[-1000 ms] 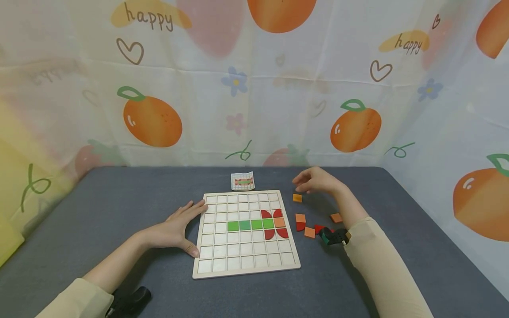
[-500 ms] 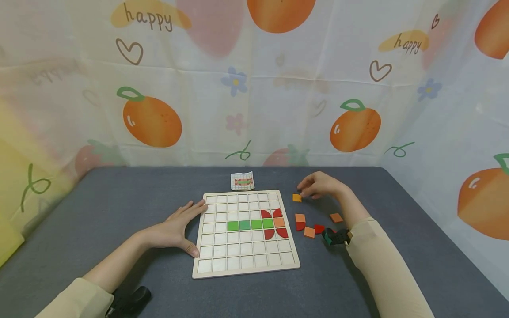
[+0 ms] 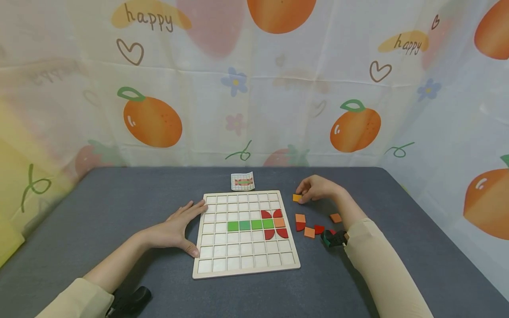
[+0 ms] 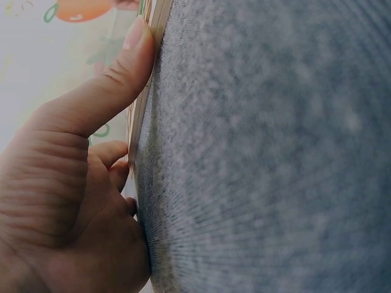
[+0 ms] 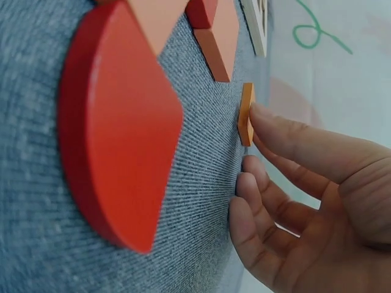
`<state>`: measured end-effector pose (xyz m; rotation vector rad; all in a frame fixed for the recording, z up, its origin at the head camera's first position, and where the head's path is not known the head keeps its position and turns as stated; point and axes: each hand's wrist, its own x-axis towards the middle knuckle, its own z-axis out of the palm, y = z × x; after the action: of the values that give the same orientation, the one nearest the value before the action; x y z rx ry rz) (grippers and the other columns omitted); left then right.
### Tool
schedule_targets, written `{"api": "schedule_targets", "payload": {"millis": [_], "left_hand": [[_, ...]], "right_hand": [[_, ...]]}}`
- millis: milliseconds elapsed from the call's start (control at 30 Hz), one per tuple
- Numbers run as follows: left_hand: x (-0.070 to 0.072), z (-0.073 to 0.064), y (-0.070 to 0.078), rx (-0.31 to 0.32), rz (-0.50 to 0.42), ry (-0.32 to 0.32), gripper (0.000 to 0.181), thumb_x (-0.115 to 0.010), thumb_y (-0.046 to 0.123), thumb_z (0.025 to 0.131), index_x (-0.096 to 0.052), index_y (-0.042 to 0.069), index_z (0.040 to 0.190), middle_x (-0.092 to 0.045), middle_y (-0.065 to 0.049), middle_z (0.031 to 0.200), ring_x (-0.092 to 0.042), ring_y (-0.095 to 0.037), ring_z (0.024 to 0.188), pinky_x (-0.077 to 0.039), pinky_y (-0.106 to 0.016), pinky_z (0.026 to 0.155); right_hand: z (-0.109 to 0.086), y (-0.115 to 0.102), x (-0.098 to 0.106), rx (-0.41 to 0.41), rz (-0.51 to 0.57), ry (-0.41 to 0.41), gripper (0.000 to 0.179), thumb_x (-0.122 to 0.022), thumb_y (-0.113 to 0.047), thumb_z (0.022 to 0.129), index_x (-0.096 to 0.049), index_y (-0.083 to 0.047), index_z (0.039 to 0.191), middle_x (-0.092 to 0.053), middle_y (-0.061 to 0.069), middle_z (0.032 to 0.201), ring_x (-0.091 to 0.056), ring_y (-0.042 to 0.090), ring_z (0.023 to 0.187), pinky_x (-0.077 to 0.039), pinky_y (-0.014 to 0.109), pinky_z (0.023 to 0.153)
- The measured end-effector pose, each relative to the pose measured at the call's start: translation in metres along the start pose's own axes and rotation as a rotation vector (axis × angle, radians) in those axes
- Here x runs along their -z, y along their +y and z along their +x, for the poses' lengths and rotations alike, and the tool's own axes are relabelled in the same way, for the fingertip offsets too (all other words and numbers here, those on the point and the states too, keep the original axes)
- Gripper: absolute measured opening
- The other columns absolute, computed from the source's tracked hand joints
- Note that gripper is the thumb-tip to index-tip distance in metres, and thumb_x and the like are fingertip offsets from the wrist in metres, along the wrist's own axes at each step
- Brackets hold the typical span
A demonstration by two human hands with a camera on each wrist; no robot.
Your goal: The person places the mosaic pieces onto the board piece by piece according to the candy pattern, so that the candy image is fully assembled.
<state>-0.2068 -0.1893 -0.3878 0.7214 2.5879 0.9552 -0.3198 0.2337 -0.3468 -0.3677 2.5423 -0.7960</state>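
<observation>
My left hand (image 3: 172,229) lies spread at the left edge of a pale wooden grid board (image 3: 246,273), fingertips on the upper rim and thumb at the lower; in the left wrist view the thumb (image 4: 119,82) presses along its side. Green squares (image 3: 256,225) form a row on the board, with red quarter-round pieces (image 3: 269,234) and an orange square (image 3: 280,222) at its right end. Beyond the board's right side my right hand (image 3: 317,187) pinches a yellow-orange square tile (image 3: 296,198) between thumb and index finger; in the right wrist view the tile (image 5: 245,116) stays low at the cloth.
Loose orange squares (image 3: 309,232) and red pieces (image 3: 319,229) lie right of the board, beneath and beside the right forearm. A small printed pattern card (image 3: 242,181) sits behind the board. A fruit-print curtain (image 3: 254,110) borders the dark table (image 3: 131,190).
The right hand came down from above the yellow-orange tile, and its thumb and index finger closed on the tile's right edge. The left hand and board stayed put.
</observation>
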Motion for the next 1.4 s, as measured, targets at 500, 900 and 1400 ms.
{"api": "schedule_targets", "payload": {"millis": [500, 900, 1400], "left_hand": [[-0.0011, -0.0002, -0.0037, 0.003, 0.013, 0.005, 0.123, -0.090, 0.046, 0.062, -0.023, 0.005, 0.157, -0.010, -0.017, 0.168, 0.002, -0.050, 0.152, -0.003, -0.079, 0.110], [-0.0007, -0.0009, -0.0015, 0.004, 0.011, 0.003, 0.123, -0.090, 0.047, 0.062, -0.023, 0.005, 0.157, -0.010, -0.017, 0.168, 0.001, -0.051, 0.152, -0.003, -0.078, 0.111], [-0.0003, 0.0007, -0.0011, -0.003, 0.012, 0.009, 0.123, -0.090, 0.045, 0.063, -0.023, 0.005, 0.157, -0.011, -0.018, 0.167, 0.001, -0.051, 0.152, -0.003, -0.078, 0.111]], "right_hand": [[-0.0009, -0.0004, -0.0010, 0.010, -0.059, 0.067, 0.022, -0.077, -0.010, 0.084, -0.066, -0.002, 0.100, -0.066, 0.008, 0.090, -0.061, 0.017, 0.076, -0.053, 0.028, 0.073], [-0.0028, -0.0013, -0.0005, 0.026, 0.015, 0.070, 0.015, -0.073, -0.006, 0.086, -0.067, -0.001, 0.099, -0.066, 0.004, 0.081, -0.065, 0.017, 0.077, -0.056, 0.029, 0.074], [-0.0079, -0.0092, 0.0010, 0.152, 0.138, 0.062, 0.030, -0.067, -0.009, 0.091, -0.067, 0.001, 0.120, -0.071, 0.013, 0.100, -0.068, 0.021, 0.087, -0.057, 0.036, 0.082]]}}
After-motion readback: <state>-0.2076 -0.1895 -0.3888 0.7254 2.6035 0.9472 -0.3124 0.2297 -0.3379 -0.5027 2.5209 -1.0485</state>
